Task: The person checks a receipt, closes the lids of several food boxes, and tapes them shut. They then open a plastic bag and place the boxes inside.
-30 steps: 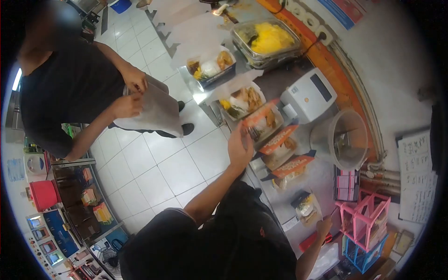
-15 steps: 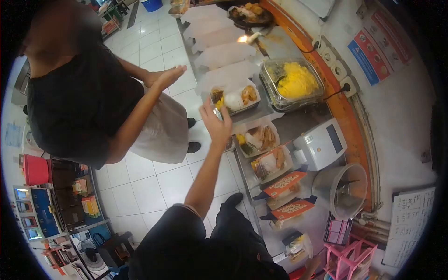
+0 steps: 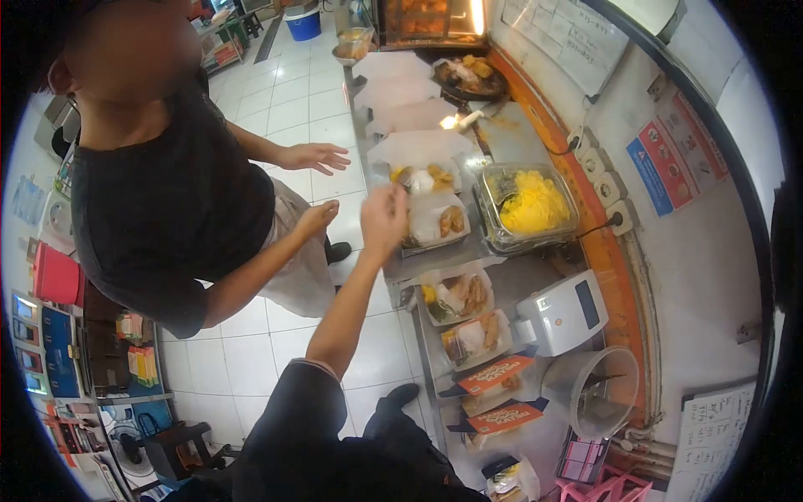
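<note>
left hand (image 3: 383, 219) nr food box (image 3: 435, 224), long axis across counter (image 3: 506, 140).

The left hand (image 3: 383, 219), further along the counter than the label printer (image 3: 560, 316), is blurred and hides one edge of a meal box (image 3: 437, 224); its grip is unclear.

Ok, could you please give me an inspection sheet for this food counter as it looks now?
Surface: steel counter, crowded with food and white paper sheets.
Job's things: open meal boxes with rice and fried pieces; closed boxes with orange lids.
Clutter: clear tub of yellow food, white machine, grey bucket.
Hands: left hand raised beside the open boxes, grip blurred; right hand not in view.
Cables: black cable from a wall socket.
Surroundings: a co-worker stands close, on tiled floor.
</note>
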